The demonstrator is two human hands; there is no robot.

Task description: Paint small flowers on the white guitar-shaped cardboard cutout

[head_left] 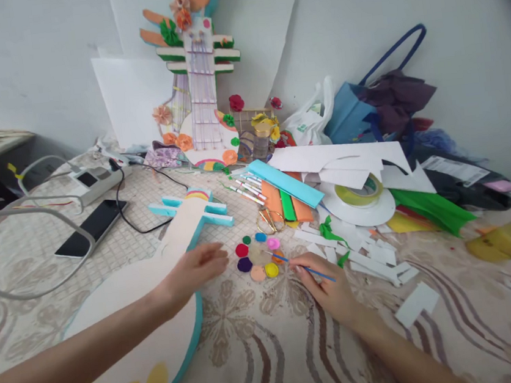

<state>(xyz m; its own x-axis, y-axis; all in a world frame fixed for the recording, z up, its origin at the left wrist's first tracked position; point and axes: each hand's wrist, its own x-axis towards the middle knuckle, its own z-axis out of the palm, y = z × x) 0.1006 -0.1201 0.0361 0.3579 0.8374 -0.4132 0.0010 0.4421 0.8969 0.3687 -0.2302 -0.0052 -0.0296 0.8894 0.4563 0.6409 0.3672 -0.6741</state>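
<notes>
In my right hand is a thin blue paintbrush, pinched between the fingers. Its tip is over the right side of a round paint palette, by the orange well. Several wells ring the palette, in red, purple, green, blue, pink, orange, yellow and peach. My left hand holds nothing; its fingers stretch toward the palette, above the edge of a guitar-shaped cutout. I cannot tell whether it touches the cutout. The cutout is pale with turquoise sides, yellow painted shapes low down, and a rainbow band at the neck's end.
A decorated guitar model leans at the wall. Markers, scissors, a tape roll and paper scraps lie right of centre. A phone, cables and a power strip are at left. Bags stand back right.
</notes>
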